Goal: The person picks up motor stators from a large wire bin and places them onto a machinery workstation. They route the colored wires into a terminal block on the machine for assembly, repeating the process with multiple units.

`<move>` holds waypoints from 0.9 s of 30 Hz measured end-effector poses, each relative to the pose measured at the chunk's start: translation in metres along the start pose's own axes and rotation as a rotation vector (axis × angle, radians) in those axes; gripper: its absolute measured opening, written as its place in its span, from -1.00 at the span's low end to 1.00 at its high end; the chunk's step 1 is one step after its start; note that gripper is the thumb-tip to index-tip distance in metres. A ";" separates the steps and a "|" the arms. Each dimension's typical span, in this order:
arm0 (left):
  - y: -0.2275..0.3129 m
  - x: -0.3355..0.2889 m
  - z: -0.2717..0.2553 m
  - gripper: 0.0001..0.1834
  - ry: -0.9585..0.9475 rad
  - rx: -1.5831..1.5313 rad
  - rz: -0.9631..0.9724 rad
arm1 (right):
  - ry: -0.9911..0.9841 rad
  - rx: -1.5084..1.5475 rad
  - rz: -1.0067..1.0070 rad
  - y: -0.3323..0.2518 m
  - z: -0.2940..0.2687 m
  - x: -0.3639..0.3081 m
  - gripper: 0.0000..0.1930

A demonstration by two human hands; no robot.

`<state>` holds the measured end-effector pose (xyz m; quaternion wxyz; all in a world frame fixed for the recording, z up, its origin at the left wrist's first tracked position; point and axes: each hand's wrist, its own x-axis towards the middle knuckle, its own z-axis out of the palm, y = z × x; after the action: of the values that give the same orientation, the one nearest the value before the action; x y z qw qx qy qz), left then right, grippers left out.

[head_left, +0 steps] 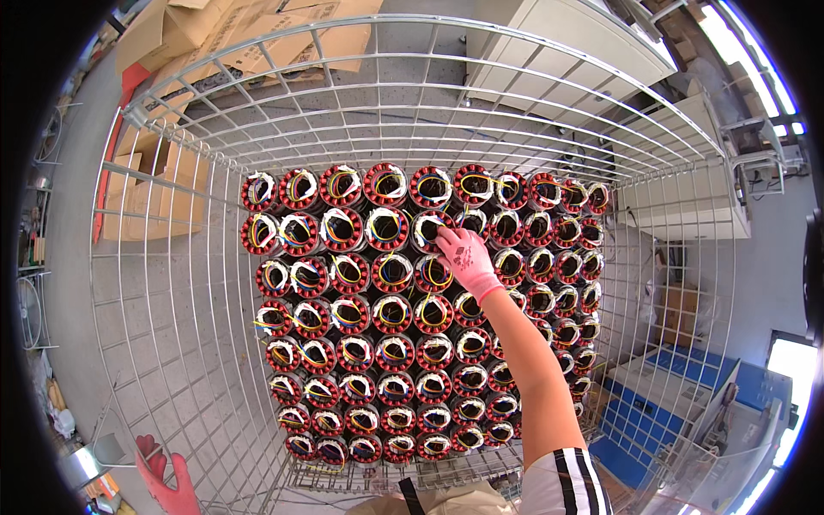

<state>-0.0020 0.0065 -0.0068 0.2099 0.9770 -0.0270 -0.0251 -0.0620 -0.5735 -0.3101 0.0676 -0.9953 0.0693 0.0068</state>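
My right hand [469, 261], in a pink glove, reaches over rows of motor stators. Its fingertips grip the rim of one stator [421, 239] in the second row from the back. Each stator is a ring with red-wrapped teeth, white lacing and blue, yellow and black leads coiled in its middle. The stators stand close together, openings up, inside a wire mesh cage [378, 57]. Off to the lower left, by the cage's left side, my left hand [165, 477] in a pink glove holds nothing, its thumb and fingers apart.
Mesh walls rise around the stators on every side. Flattened cardboard boxes [283, 39] lie beyond the back wall and others [163, 202] to the left. Pale metal cabinets [566, 51] stand at the back right. Blue equipment [644, 429] sits at the lower right.
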 end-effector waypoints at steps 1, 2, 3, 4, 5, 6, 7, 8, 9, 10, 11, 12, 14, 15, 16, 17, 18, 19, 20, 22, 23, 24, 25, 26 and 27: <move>0.002 0.001 -0.001 -0.31 -0.013 0.001 -0.018 | 0.003 -0.013 0.007 0.000 0.003 0.000 -0.68; 0.003 0.002 -0.001 -0.31 -0.026 0.002 -0.036 | 0.006 -0.027 0.013 0.000 0.009 0.001 -0.68; 0.002 0.002 0.000 -0.30 -0.023 -0.004 -0.034 | 0.011 -0.038 0.020 -0.002 0.010 0.004 -0.68; 0.002 0.003 0.000 -0.30 -0.020 -0.010 -0.033 | 0.018 -0.030 0.030 -0.002 0.010 0.005 -0.69; 0.001 0.003 0.000 -0.29 -0.018 -0.016 -0.031 | 0.025 -0.021 0.040 -0.002 0.010 0.006 -0.69; 0.002 0.003 0.000 -0.29 -0.018 -0.010 -0.027 | 0.025 -0.011 0.051 -0.004 0.010 0.004 -0.70; 0.003 0.002 0.000 -0.29 -0.018 -0.004 -0.022 | -0.025 -0.036 0.064 -0.005 0.013 0.008 -0.72; 0.003 0.002 -0.001 -0.29 -0.018 0.001 -0.016 | -0.030 -0.066 0.051 -0.006 0.013 0.009 -0.73; 0.003 0.002 -0.001 -0.30 -0.017 0.003 -0.016 | -0.076 -0.082 0.057 -0.007 0.011 0.012 -0.73; 0.003 0.002 -0.001 -0.30 -0.015 0.005 -0.015 | -0.122 -0.099 0.063 -0.008 0.007 0.014 -0.73; 0.002 0.003 -0.001 -0.30 -0.013 0.007 -0.013 | -0.100 -0.084 0.070 -0.008 0.007 0.014 -0.74; -0.003 0.002 -0.001 -0.30 -0.009 0.004 0.003 | -0.077 -0.069 0.077 -0.008 0.008 0.012 -0.74; -0.014 0.002 0.000 -0.30 0.006 -0.002 0.035 | -0.038 -0.033 0.099 -0.011 0.010 0.007 -0.69; -0.013 0.002 0.000 -0.30 0.004 0.003 0.034 | 0.027 -0.018 0.117 -0.016 0.009 0.003 -0.63; -0.012 0.002 0.000 -0.30 0.001 0.008 0.032 | 0.091 -0.003 0.135 -0.021 0.008 -0.001 -0.57; -0.010 0.002 0.000 -0.30 -0.002 0.015 0.030 | 0.109 0.006 0.214 -0.027 0.010 0.001 -0.45; -0.008 0.002 -0.001 -0.30 -0.006 0.016 0.016 | 0.132 0.048 0.277 -0.033 0.008 0.003 -0.25; -0.005 0.001 -0.002 -0.30 -0.010 0.018 0.002 | 0.176 0.070 0.289 -0.039 0.007 0.007 -0.16; -0.002 0.001 -0.003 -0.30 -0.013 0.021 -0.014 | 0.220 0.092 0.301 -0.044 0.005 0.012 -0.08; 0.003 0.005 -0.001 -0.30 -0.023 0.016 -0.032 | 0.128 0.084 0.312 -0.038 0.008 0.021 -0.01; 0.005 0.007 0.000 -0.30 -0.028 0.013 -0.042 | 0.124 0.090 0.322 -0.034 0.012 0.024 -0.02; 0.006 0.006 0.000 -0.30 -0.018 0.004 -0.029 | 0.114 0.101 0.327 -0.034 0.014 0.025 -0.03; 0.006 0.005 0.000 -0.30 -0.008 -0.006 -0.016 | 0.099 0.114 0.335 -0.034 0.016 0.025 -0.04; 0.006 0.004 0.001 -0.30 0.003 -0.017 -0.001 | 0.085 0.125 0.343 -0.035 0.017 0.024 -0.05; 0.001 0.003 0.001 -0.30 0.007 -0.018 0.013 | 0.080 0.137 0.347 -0.035 0.015 0.028 -0.06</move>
<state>0.0007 0.0046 -0.0074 0.2188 0.9750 -0.0325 -0.0204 -0.0295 -0.5404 -0.3212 0.1303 -0.9609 0.2431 -0.0258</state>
